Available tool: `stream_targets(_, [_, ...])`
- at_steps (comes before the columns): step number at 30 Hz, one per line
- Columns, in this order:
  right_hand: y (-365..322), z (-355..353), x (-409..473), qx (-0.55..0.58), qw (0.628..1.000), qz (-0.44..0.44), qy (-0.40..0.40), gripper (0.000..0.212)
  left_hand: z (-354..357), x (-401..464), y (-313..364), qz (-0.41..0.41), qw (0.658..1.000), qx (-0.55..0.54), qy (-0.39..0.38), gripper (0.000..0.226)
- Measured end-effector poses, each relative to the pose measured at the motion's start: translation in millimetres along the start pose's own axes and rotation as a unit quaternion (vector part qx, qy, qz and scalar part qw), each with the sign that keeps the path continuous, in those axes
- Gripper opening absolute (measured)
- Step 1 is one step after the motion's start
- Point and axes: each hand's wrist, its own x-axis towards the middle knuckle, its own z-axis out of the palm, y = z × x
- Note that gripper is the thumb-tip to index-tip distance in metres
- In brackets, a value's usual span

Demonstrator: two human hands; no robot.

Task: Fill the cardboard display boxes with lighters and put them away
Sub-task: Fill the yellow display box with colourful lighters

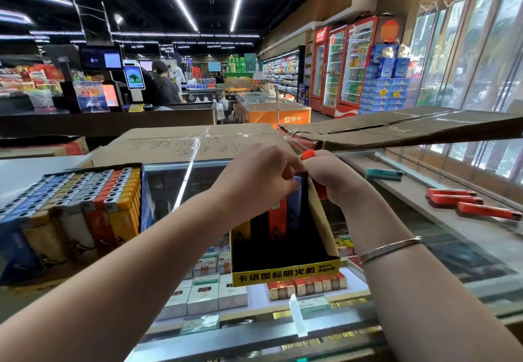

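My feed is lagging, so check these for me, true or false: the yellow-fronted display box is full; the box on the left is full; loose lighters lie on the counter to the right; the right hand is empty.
1. The yellow-fronted display box is full. False: only a few lighters stand at its back; the front is bare.
2. The display box on the left is packed with lighters. True.
3. Loose red lighters and a teal lighter lie on the counter to the right. True.
4. The right hand is empty. False: its grip holds an orange lighter.
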Motion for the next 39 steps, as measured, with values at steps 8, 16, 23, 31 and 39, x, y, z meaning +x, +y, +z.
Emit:
stream_targets(8, [0.3, 0.2, 0.3, -0.003, 1.0, -0.003, -0.002, 0.018, 5.8, -1.8, 4.5, 0.002, 0.998, 0.052, -0.02, 0.018])
stream_targets(16, [-0.8, -0.8, -4.4, -0.007, 1.0, -0.02, -0.013, 0.028, 5.8, -8.2, 1.7, 0.015, 0.997, 0.06, -0.039, 0.019])
stream_targets(23, [-5.3, -0.6, -8.3, 0.032, 0.998, -0.038, 0.025, 0.028, 11.5, -18.9, -2.2, 0.014, 0.996, 0.073, -0.039, 0.025])
stream_targets(31, [-18.8, -11.8, -18.1, 0.169, 0.979, -0.063, 0.091, 0.05, 6.5, -40.2, -27.1, -0.015, 0.993, -0.11, -0.037, 0.041])
stream_targets(39, [-29.4, 5.7, -29.1, 0.311, 0.924, -0.195, -0.11, 0.024, -4.3, -39.5, -30.0, -0.067, 0.947, -0.297, 0.104, 0.036])
